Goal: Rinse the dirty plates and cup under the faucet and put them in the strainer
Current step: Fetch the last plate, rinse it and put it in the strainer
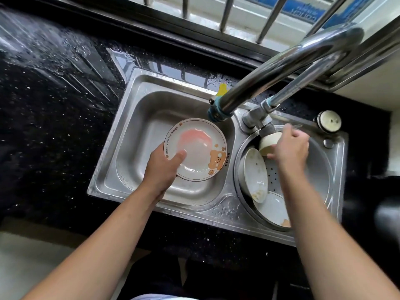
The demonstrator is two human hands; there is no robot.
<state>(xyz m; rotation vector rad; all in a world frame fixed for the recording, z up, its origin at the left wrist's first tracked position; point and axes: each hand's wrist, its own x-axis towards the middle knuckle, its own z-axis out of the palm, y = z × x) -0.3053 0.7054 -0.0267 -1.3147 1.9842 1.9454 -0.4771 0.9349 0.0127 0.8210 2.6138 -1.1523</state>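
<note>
The faucet [270, 68] arches over both hands. Below the right hand [290, 148], two plates [255, 174] crowd the strainer [320, 165]; its right half is free.

The plate [195, 149] I'm holding reads "may you be happy" along its rim at about nine o'clock; the blue sign [307, 7] outside is unreadable.

My right hand [289, 146] covers the far side of the cup [268, 144], so I cannot tell how my fingers grip it. My right forearm hides part of the lower plate [271, 210] in the strainer [320, 167]. The faucet [281, 68] looks blurred.
</note>
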